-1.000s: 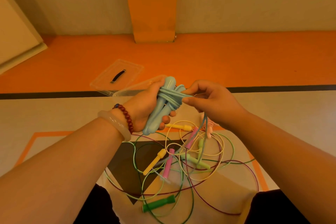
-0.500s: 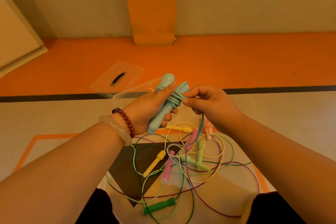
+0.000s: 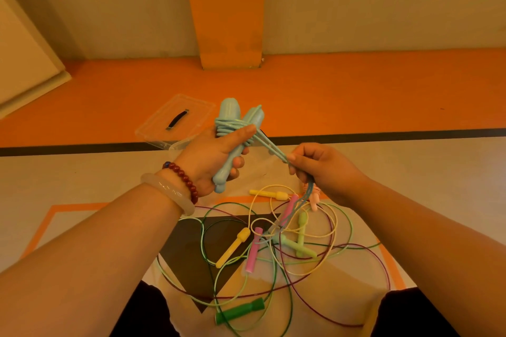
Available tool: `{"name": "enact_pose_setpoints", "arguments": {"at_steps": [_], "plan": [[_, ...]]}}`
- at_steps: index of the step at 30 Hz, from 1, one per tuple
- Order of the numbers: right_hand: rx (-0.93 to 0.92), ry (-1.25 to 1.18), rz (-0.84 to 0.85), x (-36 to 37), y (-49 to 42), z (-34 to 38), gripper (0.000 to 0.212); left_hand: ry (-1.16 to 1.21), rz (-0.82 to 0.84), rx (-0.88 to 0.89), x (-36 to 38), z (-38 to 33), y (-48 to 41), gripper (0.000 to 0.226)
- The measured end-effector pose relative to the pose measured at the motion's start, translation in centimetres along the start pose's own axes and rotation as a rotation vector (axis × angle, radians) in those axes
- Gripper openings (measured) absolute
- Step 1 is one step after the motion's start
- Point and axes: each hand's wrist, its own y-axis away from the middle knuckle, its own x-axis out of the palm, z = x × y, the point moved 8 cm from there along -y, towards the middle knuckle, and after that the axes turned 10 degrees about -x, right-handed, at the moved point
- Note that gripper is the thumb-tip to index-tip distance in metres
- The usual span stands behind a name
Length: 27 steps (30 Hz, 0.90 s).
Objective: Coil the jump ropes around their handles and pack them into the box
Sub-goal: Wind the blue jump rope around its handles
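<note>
- Your left hand [image 3: 208,161] grips the paired blue handles [image 3: 229,111], with cord coiled round their upper half.
- Right of the handles, your right hand [image 3: 320,169] pinches the blue cord [image 3: 269,145] taut.
- Below them, loose ropes [image 3: 273,241] lie tangled.
- Left of them, a clear lid [image 3: 175,120].

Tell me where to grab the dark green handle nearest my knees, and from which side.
Pinch the dark green handle at mid-shaft, from straight above, fingers across its narrow width. It lies flat on the floor, its middle bare, while cords cross near its left end.
</note>
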Motion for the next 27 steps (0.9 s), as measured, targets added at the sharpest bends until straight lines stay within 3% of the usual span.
{"name": "enact_pose_setpoints", "arguments": {"at_steps": [10,19,25,27], "plan": [[0.005,0.127,-0.152,-2.9,0.0,-0.7,0.022,-0.062,-0.026,0.053,-1.7,-0.6,0.3,0.025],[0.036,0.189,-0.136,-3.1,-0.2,-1.4,0.020,-0.020,0.103,0.010,0.0,0.4,0.6,0.017],[0.075,0.274,-0.024,-1.0,-0.1,-2.1,0.016,0.130,0.202,-0.152,1.7,2.1,0.7,0.009],[0.075,0.323,0.022,-0.2,0.0,-2.1,0.014,0.135,0.187,-0.184,2.2,2.6,0.6,0.020]]}}
